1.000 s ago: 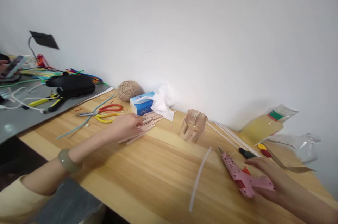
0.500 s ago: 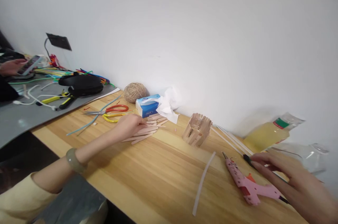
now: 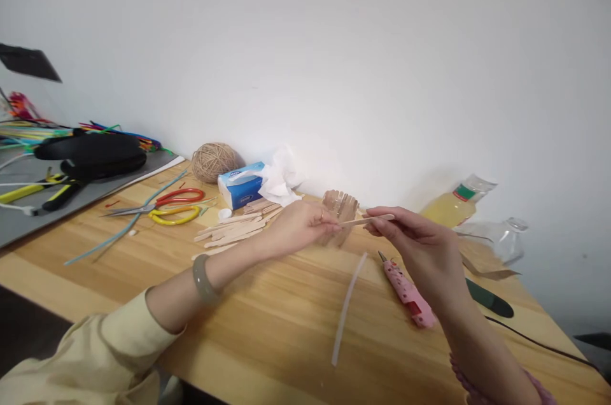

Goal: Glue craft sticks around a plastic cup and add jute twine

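A wooden craft stick is held level above the table between both hands. My left hand pinches its left end, and the fingertips of my right hand are closed on its other end. Behind my left hand stands a cup-like ring of craft sticks, partly hidden. More loose craft sticks lie in a pile left of it. Below my right hand a pink glue gun lies on its side, its grip hidden by my wrist. A translucent glue stick lies nearby.
Scissors, a ball of twine and a tissue pack are at the left. At the right are a bottle of yellow liquid, a clear bottle and a dark green flat object. A black cord crosses the right edge.
My left hand has come right from the stick pile with a craft stick. My right hand has moved left from beside the glue gun and grasped its other end. The view has shifted right.
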Tool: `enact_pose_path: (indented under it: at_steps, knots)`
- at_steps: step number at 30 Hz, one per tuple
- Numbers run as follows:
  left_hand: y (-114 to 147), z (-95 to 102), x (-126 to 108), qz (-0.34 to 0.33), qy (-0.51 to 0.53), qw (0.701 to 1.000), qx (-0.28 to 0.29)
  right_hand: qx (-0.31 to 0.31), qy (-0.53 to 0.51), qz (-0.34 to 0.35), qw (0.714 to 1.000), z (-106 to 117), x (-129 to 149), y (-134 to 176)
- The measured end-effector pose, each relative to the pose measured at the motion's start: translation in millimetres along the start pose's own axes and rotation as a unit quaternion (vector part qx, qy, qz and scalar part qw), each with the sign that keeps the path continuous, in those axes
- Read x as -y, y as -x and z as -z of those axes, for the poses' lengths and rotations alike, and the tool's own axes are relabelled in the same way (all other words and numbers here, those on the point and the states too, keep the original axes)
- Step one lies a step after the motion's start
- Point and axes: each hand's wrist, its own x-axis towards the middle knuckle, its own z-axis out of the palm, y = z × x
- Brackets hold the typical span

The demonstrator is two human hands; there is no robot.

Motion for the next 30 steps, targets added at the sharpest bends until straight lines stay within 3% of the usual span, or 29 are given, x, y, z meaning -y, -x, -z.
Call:
enact_pose_path:
  at_steps: [3,5,11,16,26,30]
  knots:
    - [-10.3,4.4,5.8,-0.065,-0.109,0.992,0.002,0.03,0.037,0.018,0.999,6.8,-7.1,-2.0]
    - [-16.9,6.2,8.8,-0.084,-0.154,0.984,0.032,0.063,0.069,0.025,0.995,7.1,-16.3,-1.6]
    - [-30.0,-0.9,15.3,-0.089,-0.185,0.972,0.116,0.076,0.219,0.016,0.973,-10.0,-52.3,8.5]
    - [-34.6,-10.3,20.1,-0.091,-0.206,0.963,0.147,0.111,0.252,0.013,0.961,-20.9,-63.6,9.3]
    - [-35.2,-18.2,33.3,-0.088,-0.192,0.968,0.133,0.094,0.227,0.02,0.969,-26.4,-70.4,7.6]
    - [-35.9,-21.4,37.6,-0.087,-0.188,0.969,0.132,0.097,0.26,0.042,0.96,-28.3,-73.3,6.7]
